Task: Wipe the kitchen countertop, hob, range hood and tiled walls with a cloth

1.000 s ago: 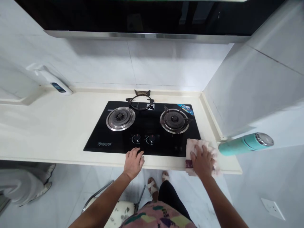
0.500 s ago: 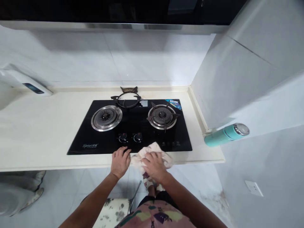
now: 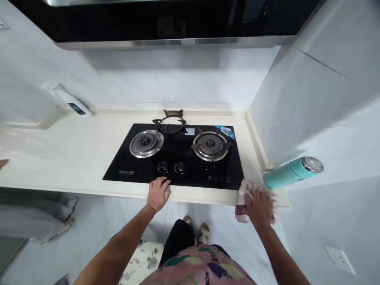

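My right hand presses a pale pink cloth with a dark red patch onto the counter's front edge, just off the stove's front right corner. Its fingers are bent over the cloth. My left hand rests on the front edge of the black gas stove, below the two knobs, with nothing in it and fingers apart. The right burner carries its pan support. Another pan support lies at the stove's back edge, off the bare left burner.
A teal thermos flask stands at the counter's right end, close to my right hand. A white device leans at the back left. The range hood hangs overhead. Another person's legs show at lower left, beside a patterned seat.
My right hand has slid right with the cloth along the counter's front edge, from the stove's middle to its right corner. My left hand stays by the stove's edge. The view has shifted left.
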`<action>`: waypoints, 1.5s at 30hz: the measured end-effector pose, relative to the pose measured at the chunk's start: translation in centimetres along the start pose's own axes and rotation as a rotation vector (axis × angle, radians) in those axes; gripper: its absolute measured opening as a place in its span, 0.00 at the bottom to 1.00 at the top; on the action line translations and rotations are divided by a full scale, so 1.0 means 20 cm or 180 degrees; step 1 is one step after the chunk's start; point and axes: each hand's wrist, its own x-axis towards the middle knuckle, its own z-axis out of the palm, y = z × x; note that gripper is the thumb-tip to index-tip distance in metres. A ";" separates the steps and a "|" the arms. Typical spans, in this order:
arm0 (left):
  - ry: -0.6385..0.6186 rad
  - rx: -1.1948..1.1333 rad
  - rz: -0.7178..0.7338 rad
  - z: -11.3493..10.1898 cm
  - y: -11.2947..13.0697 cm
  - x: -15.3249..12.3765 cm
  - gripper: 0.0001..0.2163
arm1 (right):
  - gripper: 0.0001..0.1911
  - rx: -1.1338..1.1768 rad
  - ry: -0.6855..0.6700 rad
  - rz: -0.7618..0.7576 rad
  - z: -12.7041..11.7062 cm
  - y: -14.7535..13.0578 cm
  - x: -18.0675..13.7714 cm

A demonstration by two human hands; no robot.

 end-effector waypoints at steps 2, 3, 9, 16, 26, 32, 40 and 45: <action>0.0021 0.0020 -0.0003 -0.01 0.01 0.00 0.14 | 0.26 0.0423 -0.0052 -0.0177 0.01 -0.10 0.04; 0.0028 0.0028 -0.0002 -0.01 0.01 0.00 0.14 | 0.27 0.0662 -0.0047 -0.0270 0.01 -0.14 0.08; 0.0017 0.0024 0.0020 -0.03 0.02 -0.01 0.15 | 0.26 0.0556 -0.0001 -0.0148 0.02 -0.37 0.34; 0.0047 -0.0043 0.0047 -0.03 0.03 -0.04 0.14 | 0.22 -0.0160 -0.0546 -0.0752 0.16 -0.79 0.23; 0.0073 -0.1597 0.0207 -0.02 -0.16 -0.11 0.14 | 0.25 0.0342 -0.0879 -0.1513 0.43 -1.27 0.51; 0.0209 -0.2442 -0.0029 -0.16 -0.56 -0.19 0.13 | 0.25 0.0720 -0.0920 -0.1228 0.46 -1.21 0.55; 0.0338 -0.2778 -0.0039 -0.15 -0.80 -0.06 0.10 | 0.19 0.0940 -0.1575 -0.0452 0.37 -1.45 0.69; 0.0273 -0.2525 0.0086 -0.12 -0.88 0.09 0.09 | 0.16 0.0741 -0.1272 0.0055 0.39 -1.52 0.63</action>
